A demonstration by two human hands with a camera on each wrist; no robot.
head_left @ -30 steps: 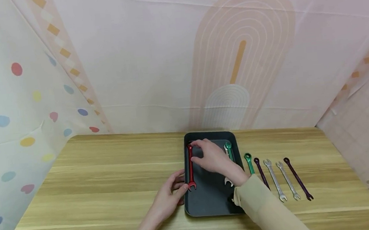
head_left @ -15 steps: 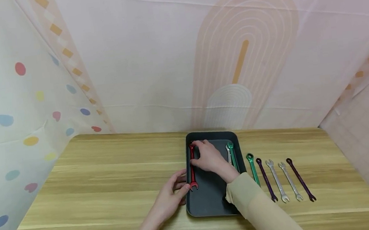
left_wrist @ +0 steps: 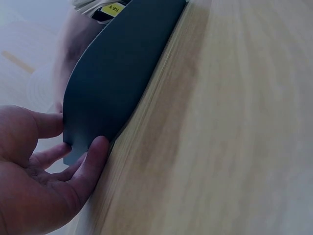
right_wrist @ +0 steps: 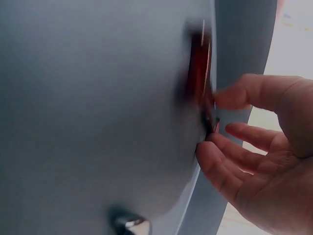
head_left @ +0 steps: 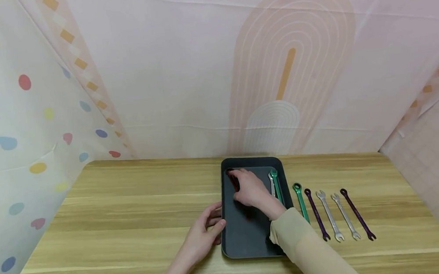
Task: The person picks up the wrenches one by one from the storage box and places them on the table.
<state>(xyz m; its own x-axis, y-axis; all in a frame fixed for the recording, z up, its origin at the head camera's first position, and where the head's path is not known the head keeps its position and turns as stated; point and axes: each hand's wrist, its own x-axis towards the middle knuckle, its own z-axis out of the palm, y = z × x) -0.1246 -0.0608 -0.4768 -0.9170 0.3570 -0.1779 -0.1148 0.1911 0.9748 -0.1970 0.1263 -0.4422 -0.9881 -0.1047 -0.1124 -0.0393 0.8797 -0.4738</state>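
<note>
In the head view, my right hand (head_left: pixel 250 189) reaches into a dark grey tray (head_left: pixel 249 244) and pinches a red wrench (head_left: pixel 233 181) near its far end, between thumb and fingers. Motion blurs the wrench (right_wrist: pixel 198 68) in the right wrist view, and the hand hides part of it in the head view. My left hand (head_left: pixel 204 231) holds the tray's left side, thumb at the rim and fingers along the outer wall (left_wrist: pixel 117 63). Along the tray's right wall lie a silver wrench (head_left: pixel 271 182) and a green wrench (head_left: pixel 275 180), their near ends hidden by my right arm.
Right of the tray, a green wrench (head_left: pixel 300 200), a purple wrench (head_left: pixel 317 215), two silver wrenches and another purple wrench (head_left: pixel 358 214) lie side by side on the wooden table (head_left: pixel 131 207). A patterned cloth (head_left: pixel 165 71) hangs behind the table.
The red wrench lay along the tray's left wall; its near end has swung away from there, and the wrench is now in my right hand's pinch. My left hand has stayed put.
</note>
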